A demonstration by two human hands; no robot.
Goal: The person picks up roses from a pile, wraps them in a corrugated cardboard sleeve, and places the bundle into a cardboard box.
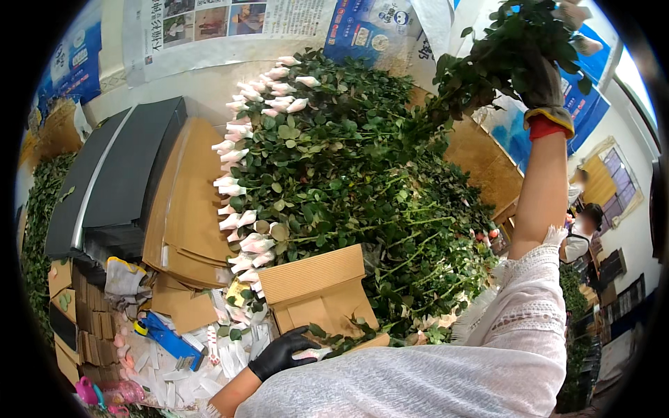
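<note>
My left hand [284, 354], in a black glove, is low in the middle of the view. Its fingers close round the pale bud of a rose [313, 354] whose leafy stem lies along a folded corrugated cardboard piece [313, 282]. Raised at the upper right, my right hand [545, 87] wears a grey glove with a red and yellow cuff. It is wrapped round a leafy bunch of roses [509, 49] with pale buds at the top right; leaves cover part of the fingers. Below it spreads a large pile of roses [348, 160], with white-pink sleeved buds along its left side.
Dark grey boards [139, 160] and brown cardboard sheets [185, 202] stand stacked at left. A blue tool [167, 340], white paper strips [171, 383], and a spare glove [125, 279] lie nearer. Papered walls rise behind; people [582, 230] are at far right.
</note>
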